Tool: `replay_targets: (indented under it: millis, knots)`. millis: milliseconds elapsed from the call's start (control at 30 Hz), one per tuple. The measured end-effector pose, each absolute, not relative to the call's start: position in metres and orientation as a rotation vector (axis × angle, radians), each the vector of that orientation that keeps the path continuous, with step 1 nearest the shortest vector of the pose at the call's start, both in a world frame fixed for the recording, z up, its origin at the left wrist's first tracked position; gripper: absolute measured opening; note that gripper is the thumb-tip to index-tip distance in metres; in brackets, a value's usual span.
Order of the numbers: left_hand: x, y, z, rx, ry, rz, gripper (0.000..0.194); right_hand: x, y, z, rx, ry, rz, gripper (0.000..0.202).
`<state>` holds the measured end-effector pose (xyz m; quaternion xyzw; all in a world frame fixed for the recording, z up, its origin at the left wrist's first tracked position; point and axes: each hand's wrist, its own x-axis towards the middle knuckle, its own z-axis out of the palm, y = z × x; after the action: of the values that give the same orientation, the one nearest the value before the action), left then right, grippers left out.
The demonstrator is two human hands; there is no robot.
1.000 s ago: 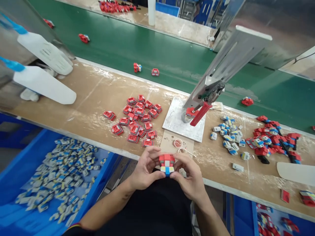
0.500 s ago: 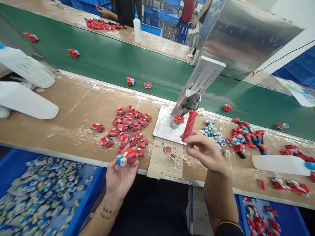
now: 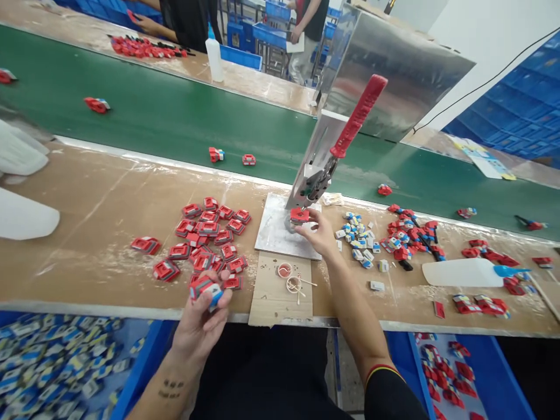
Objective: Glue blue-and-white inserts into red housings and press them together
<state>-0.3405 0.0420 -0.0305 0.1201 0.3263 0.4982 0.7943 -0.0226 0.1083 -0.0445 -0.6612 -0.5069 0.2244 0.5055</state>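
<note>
Under the clamp (image 3: pixel 315 184), a red part (image 3: pixel 299 216) is being pinched by the right hand (image 3: pixel 322 238), and nearer, a blue-ended piece (image 3: pixel 202 286) by the left hand (image 3: pixel 195 328), seemingly for steadiness.

A brown workbench (image 3: pixel 105 233) with glossy smears. Left to right lie clustered red and gray parts (image 3: pixel 207 228), a pale plate (image 3: pixel 273 224) beyond a cardboard sheet (image 3: pixel 263 294), small blue-and-white blocks (image 3: pixel 357 238), mostly red pieces (image 3: pixel 406 233) and a white bottle (image 3: pixel 464 273) (on its side, blue nozzle pointing right).
</note>
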Motion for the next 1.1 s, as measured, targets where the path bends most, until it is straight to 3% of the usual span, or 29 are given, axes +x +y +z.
replay_targets:
  millis: [133,267,400,533,700,767,900,1000,1100]
  knots:
    - [-0.336,0.08,-0.009,0.627,0.616,0.957,0.055,-0.012,0.105,-0.063,-1.587,-1.244,0.648,0.059]
    - [-0.321,0.129,0.012,0.769,0.573,0.758,0.045,0.053,0.112,-0.041,-1.725,-1.179,0.57,0.055]
    - [-0.278,0.175,0.015,1.048,0.654,0.672,0.025,0.118,0.182,-0.012,-1.976,-1.155,0.397,0.041]
    - [-0.224,0.212,0.005,1.118,0.614,0.752,0.034,0.131,0.252,-0.007,-2.178,-1.251,0.405,0.031]
    - [-0.198,0.234,-0.018,1.538,0.451,0.823,0.039,0.138,0.256,0.004,-2.301,-1.246,0.237,0.055]
    - [-0.196,0.233,-0.026,1.649,0.41,0.855,0.036,0.138,0.242,0.029,-2.126,-1.24,-0.005,0.057]
    - [-0.191,0.224,-0.036,1.721,0.397,0.843,0.037,0.085,0.206,0.106,-1.262,-1.254,-0.416,0.066]
    - [-0.186,0.22,-0.044,1.692,0.425,0.799,0.036,0.013,0.177,0.152,-1.01,-1.452,-0.297,0.07]
    - [-0.183,0.218,-0.051,1.641,0.45,0.81,0.032,-0.042,0.151,0.163,-0.897,-1.497,-0.031,0.078]
